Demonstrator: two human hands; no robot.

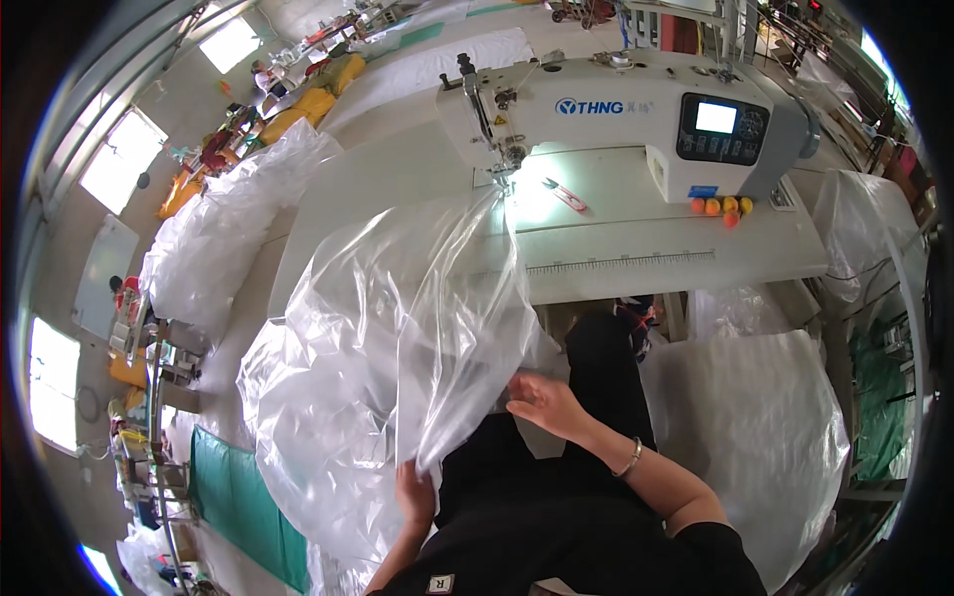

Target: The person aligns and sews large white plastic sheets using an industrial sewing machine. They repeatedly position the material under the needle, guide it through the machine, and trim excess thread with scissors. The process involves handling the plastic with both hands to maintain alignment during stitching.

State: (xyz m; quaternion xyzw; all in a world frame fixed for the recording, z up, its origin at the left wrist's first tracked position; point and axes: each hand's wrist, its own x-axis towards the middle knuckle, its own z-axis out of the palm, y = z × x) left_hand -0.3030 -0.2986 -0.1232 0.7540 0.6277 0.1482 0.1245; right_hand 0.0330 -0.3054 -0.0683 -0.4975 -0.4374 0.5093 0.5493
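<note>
My left hand (414, 494) pinches the near edge of the clear plastic bag (397, 338), which trails from my lap to the sewing machine (606, 119) needle. My right hand (550, 402) rests spread open on the film, just right.

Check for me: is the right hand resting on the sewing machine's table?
No, the right hand lies over the person's lap at the clear plastic sheet, apart from the table.

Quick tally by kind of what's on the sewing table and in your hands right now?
Sewing machine: 1
Clear plastic sheet, held by the left hand and right hand: 1
Small orange balls by the machine base: 5
Red-and-white flat object on the table: 1
Total: 8
</note>
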